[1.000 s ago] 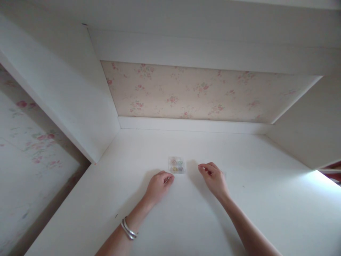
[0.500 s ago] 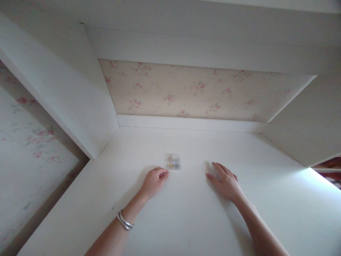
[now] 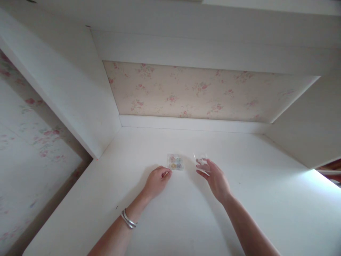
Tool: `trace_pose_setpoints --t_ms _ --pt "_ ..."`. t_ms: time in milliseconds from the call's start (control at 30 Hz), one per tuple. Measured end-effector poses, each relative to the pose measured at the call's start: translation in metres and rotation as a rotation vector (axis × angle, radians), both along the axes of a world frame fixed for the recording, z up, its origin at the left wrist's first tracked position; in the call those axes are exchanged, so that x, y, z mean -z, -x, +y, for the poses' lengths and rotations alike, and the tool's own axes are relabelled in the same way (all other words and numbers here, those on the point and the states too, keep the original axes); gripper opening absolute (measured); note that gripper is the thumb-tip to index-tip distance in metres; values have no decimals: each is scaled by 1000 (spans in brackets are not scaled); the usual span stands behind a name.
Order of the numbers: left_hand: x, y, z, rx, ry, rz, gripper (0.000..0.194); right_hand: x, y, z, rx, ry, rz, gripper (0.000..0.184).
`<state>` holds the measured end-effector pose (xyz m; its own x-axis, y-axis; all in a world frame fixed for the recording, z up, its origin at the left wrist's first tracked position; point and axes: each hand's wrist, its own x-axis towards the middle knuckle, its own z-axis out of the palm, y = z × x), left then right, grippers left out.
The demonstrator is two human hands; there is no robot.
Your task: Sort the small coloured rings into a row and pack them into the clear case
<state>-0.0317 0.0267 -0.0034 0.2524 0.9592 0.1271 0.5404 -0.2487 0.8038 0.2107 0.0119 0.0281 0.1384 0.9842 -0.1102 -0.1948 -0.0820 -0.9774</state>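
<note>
A small clear plastic box (image 3: 175,162) lies on the white tabletop, with several round pale pieces in its compartments, one of them yellowish. My left hand (image 3: 157,182) rests on the table, its fingers curled closed. The tips of its thumb and forefinger pinch at the near left corner of the box. To the right, my right hand (image 3: 214,177) holds a thin clear plastic lid (image 3: 200,159) between thumb and fingers. This lid is tilted up off the table, apart from the box. Its lower part shows the fingers through it.
White side panels (image 3: 93,106) and a low back ledge (image 3: 186,122) bound the tabletop (image 3: 170,220). Floral wallpaper (image 3: 170,90) covers the wall behind. An overhead board (image 3: 186,46) spans the top. Reddish items (image 3: 330,170) show past the right panel.
My right hand has lifted the clear lid off the tabletop and brought it left, nearer the box. My left hand stays at the box's corner. The view has shifted slightly.
</note>
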Motion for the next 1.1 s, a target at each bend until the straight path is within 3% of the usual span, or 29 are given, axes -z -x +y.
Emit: trace_pose_setpoints --t_ms 67,167,267,400,533,667,900,1100 --pt "-2 0 -1 -17 -1 -38 29 -10 15 5 -83 62 294 35" --pt "-5 2 -2 -8 10 -115 27 -13 31 14 -159 125 432 35" --pt "-4 4 -1 -4 42 -190 30 -3 42 23 -120 124 415 32" --pt "1 4 3 -60 43 -222 36 12 50 29 43 90 342 34" --pt "5 1 9 -81 -56 -94 43 17 47 29 120 23 279 39" --pt "8 -1 11 -81 -146 108 31 18 41 29 175 30 223 35" --pt "7 -3 9 -49 -132 192 22 17 43 24 112 31 151 38" --pt "6 -2 2 -11 -119 165 19 20 48 17 15 72 103 64"
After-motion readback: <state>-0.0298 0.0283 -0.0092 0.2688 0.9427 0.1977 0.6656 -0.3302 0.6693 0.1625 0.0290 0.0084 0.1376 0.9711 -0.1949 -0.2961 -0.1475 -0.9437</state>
